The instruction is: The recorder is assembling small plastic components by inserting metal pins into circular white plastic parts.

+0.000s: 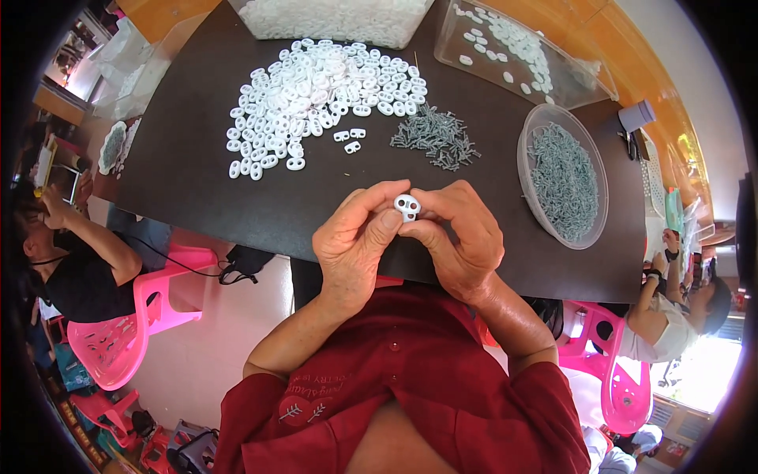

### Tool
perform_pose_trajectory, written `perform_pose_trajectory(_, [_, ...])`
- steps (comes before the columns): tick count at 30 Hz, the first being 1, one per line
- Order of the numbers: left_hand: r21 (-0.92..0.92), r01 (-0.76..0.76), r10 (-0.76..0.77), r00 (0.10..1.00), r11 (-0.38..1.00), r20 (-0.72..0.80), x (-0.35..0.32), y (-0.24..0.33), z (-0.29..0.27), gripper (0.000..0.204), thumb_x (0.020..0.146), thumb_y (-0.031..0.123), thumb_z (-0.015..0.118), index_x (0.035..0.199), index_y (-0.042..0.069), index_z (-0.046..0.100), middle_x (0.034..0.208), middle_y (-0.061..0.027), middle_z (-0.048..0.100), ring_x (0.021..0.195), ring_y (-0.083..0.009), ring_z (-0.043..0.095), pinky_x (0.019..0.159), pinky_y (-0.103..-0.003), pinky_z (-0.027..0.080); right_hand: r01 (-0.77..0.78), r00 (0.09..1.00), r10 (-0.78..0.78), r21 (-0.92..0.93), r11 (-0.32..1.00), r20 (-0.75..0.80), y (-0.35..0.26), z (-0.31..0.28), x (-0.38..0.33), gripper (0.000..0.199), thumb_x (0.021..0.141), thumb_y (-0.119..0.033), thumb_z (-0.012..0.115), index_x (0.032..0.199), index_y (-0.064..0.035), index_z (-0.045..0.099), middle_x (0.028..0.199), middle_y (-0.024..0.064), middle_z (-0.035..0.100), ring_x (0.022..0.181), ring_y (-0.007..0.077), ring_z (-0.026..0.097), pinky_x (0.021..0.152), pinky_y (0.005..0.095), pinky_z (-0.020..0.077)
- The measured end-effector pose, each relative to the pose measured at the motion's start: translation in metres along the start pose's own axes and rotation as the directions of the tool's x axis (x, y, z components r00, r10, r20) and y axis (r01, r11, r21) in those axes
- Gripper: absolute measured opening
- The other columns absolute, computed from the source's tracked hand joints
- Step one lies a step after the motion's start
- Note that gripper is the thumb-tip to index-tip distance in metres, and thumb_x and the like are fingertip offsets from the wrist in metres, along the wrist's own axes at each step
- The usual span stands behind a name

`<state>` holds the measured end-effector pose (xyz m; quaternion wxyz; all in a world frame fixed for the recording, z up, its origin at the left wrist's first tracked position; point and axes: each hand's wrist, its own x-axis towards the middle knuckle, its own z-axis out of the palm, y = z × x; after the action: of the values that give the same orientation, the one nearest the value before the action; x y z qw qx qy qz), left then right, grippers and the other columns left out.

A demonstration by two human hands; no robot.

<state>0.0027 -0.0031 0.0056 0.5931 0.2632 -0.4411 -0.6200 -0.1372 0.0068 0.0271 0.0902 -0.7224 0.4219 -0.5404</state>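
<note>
Between my fingertips, above the table's near edge, is a small white plastic two-hole cord lock (407,205). My left hand (348,241) pinches it from the left with thumb and forefinger. From the other side the thumb and forefinger of my right hand (464,235) close on it. Some of its lower part is hidden by the fingers. Beyond my hands spreads a large pile of white oval two-hole pieces (312,95). A few cord locks (353,147) lie apart in front of it. To their right is a heap of small grey pieces that look like springs (436,138).
A round clear tub (606,186) of the same grey pieces stands at the right. Two clear bins, one tall (339,38) and one shallow (489,71), hold white parts at the back. A dark cup-like container (636,115) lies far right. People sit at both sides near pink chairs (142,308).
</note>
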Motion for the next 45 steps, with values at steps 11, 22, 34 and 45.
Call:
perform_pose_trajectory(11, [0.28,-0.285,0.297,0.955,0.917,0.0,-0.002,-0.008,0.004,0.021,0.09,0.008,0.059,0.107,-0.003,0.063,0.081,-0.0033,0.057,0.07,-0.0074,0.048,0.061,-0.02,0.039,0.011,0.997,-0.011,0.0,1.0,-0.082,-0.001,0.01,-0.008,0.033,0.069,-0.006,0.075,0.098,0.0037,0.063,0.077,0.0085,0.063,0.063,0.0185,0.055,0.055,0.0272,0.0434])
perform_pose_trajectory(22, [0.138,-0.162,0.174,0.981,0.977,-0.08,-0.011,-0.002,0.009,0.024,0.095,0.015,0.053,0.109,-0.005,0.059,0.098,-0.0062,0.059,0.084,-0.0087,0.054,0.077,-0.022,0.044,0.035,0.996,-0.043,-0.1,0.994,-0.073,-0.01,0.02,-0.014,0.034,0.08,-0.006,0.068,0.11,0.0029,0.056,0.093,0.0111,0.061,0.073,0.0204,0.054,0.061,0.0291,0.0452])
perform_pose_trajectory(34, [0.239,-0.261,0.281,0.958,0.935,-0.055,-0.012,0.0,0.01,0.024,0.094,0.012,0.054,0.109,-0.006,0.059,0.087,-0.0015,0.054,0.075,-0.0069,0.044,0.068,-0.021,0.037,0.075,0.989,-0.087,-0.107,0.991,-0.115,-0.01,0.024,-0.011,0.025,0.086,-0.008,0.062,0.107,0.002,0.055,0.089,0.0127,0.06,0.072,0.0228,0.055,0.062,0.0307,0.0456])
perform_pose_trajectory(45, [0.338,-0.341,0.368,0.93,0.877,-0.017,-0.009,-0.006,0.006,0.021,0.094,0.012,0.053,0.105,-0.005,0.06,0.081,-0.0025,0.052,0.072,-0.0101,0.043,0.066,-0.022,0.036,0.076,0.99,-0.093,-0.149,0.986,-0.111,-0.01,0.027,-0.013,0.023,0.085,-0.009,0.063,0.105,0.0001,0.057,0.088,0.0095,0.061,0.071,0.0224,0.054,0.061,0.0306,0.0444])
